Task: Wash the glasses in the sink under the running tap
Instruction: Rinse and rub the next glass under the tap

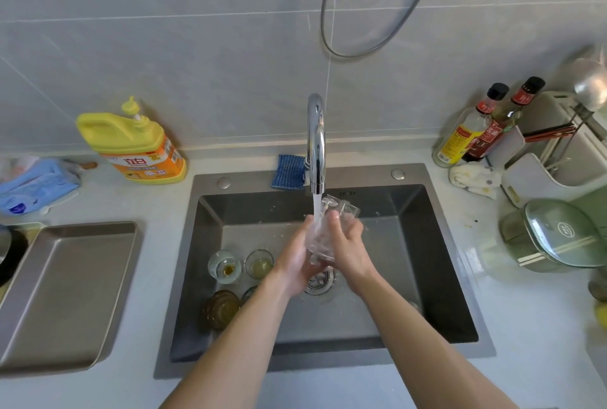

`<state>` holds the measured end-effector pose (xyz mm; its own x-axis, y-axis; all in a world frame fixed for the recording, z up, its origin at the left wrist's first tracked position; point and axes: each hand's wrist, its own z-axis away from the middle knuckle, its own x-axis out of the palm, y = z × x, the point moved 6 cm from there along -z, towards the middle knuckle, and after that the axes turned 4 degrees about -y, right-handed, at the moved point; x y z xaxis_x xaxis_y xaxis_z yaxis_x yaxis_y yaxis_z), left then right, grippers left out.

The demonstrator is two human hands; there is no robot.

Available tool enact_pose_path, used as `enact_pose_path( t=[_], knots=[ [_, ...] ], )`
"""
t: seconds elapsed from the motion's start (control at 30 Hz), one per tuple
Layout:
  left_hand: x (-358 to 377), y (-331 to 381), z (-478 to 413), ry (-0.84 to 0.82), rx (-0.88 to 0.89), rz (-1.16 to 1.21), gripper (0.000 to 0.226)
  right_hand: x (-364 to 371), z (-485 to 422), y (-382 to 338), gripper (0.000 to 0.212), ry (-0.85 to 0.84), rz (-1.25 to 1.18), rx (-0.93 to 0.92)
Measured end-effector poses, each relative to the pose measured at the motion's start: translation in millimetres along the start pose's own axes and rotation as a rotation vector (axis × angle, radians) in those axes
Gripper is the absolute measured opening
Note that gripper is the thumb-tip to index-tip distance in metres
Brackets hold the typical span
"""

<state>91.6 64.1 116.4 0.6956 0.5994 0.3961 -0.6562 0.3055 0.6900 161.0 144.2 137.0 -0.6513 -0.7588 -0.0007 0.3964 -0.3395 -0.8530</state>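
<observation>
A clear glass is held tilted over the sink, right under the water that runs from the chrome tap. My left hand cups the glass from the left and below. My right hand grips it from the right, fingers curled round its side. On the sink floor to the left stand two clear glasses with yellowish dregs. An amber ribbed glass sits nearer me, and another glass is partly hidden by my left forearm.
A metal tray lies on the counter at left, behind it a yellow detergent bottle and a blue packet. A blue sponge cloth hangs by the tap. Sauce bottles, a rack and a green lidded pot crowd the right.
</observation>
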Motion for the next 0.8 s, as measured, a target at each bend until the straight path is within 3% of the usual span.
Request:
enact_pose_path(
  t=[0.13, 0.23, 0.27, 0.33, 0.4, 0.5, 0.6, 0.67, 0.8],
  knots=[
    [-8, 8, 6, -0.037, 0.038, 0.242, 0.050, 5, 1, 0, 0.092, -0.094, 0.030, 0.015],
    [-20, 11, 11, 0.015, 0.011, 0.291, 0.047, -5, -5, -1, 0.106, -0.018, -0.005, 0.055],
    [-24, 10, 12, 0.024, -0.004, 0.312, 0.046, -11, -6, -3, 0.091, 0.032, -0.017, 0.053],
    [-34, 8, 14, 0.061, -0.050, 0.353, 0.052, -18, -11, -9, 0.037, 0.045, 0.015, 0.032],
    [-44, 7, 12, 0.165, -0.076, 0.376, 0.063, -18, -14, -13, 0.014, -0.042, 0.053, 0.051],
    [-53, 7, 8, 0.286, -0.079, 0.372, 0.063, -11, -13, -14, 0.007, -0.055, 0.158, 0.056],
    [-50, 7, 7, 0.355, -0.062, 0.400, 0.061, -8, -17, -15, 0.033, 0.078, 0.345, 0.051],
    [-53, 8, 9, 0.395, -0.045, 0.397, 0.056, -5, -19, -16, 0.040, 0.015, 0.447, 0.066],
    [-63, 4, 10, 0.422, -0.101, 0.325, 0.055, 5, -22, -22, 0.015, -0.156, 0.577, -0.017]
  ],
)
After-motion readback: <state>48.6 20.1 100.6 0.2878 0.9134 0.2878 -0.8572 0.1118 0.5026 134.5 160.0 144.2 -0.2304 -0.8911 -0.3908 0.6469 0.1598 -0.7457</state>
